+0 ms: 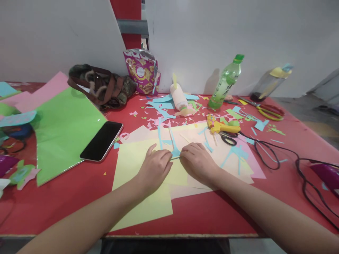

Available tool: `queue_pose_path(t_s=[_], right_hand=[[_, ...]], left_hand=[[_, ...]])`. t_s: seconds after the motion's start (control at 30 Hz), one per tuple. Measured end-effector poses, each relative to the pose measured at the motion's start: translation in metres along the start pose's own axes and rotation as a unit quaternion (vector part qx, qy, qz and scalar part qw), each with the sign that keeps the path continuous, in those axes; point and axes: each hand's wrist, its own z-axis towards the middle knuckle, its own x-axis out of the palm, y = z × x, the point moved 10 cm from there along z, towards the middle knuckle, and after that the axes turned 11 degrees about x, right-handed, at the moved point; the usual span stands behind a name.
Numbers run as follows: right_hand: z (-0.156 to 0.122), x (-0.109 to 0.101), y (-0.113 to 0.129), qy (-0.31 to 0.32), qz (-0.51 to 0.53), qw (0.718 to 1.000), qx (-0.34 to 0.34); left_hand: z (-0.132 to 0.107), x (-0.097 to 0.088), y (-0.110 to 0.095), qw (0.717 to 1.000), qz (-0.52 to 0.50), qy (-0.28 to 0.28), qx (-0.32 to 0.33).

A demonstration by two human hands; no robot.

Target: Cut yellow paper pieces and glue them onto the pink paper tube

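Note:
Both hands meet over the paper sheets in the middle of the table. My left hand (158, 165) is closed on the left end of a small piece of blue paper (175, 153), its index finger and thumb curled in. My right hand (199, 160) has its fingers bent down over the right end of the same piece. Only a short stretch of it shows between the hands; the fingers hide the rest. Below them lie a yellow sheet (144, 208) and pale pink sheets, with thin blue paper strips (159, 133) just beyond the fingertips.
A yellow glue gun (225, 127) and black-handled scissors (228, 140) lie right of the hands, with a black cable (275, 144). A phone (102, 141) rests on a green sheet pack (63, 130). Behind stand a green bottle (225, 84), a paper roll (178, 96) and a snack bag (143, 72).

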Motion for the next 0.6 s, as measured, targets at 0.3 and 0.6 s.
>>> queue_pose_path(t_s=[0.3, 0.6], right_hand=[[0.007, 0.005, -0.019, 0.030, 0.127, 0.988, 0.082], [0.003, 0.000, -0.004, 0.043, 0.121, 0.991, 0.044]], left_hand=[[0.004, -0.019, -0.011, 0.994, 0.063, -0.075, 0.044], [0.003, -0.024, -0.016, 0.993, 0.062, -0.086, 0.060]])
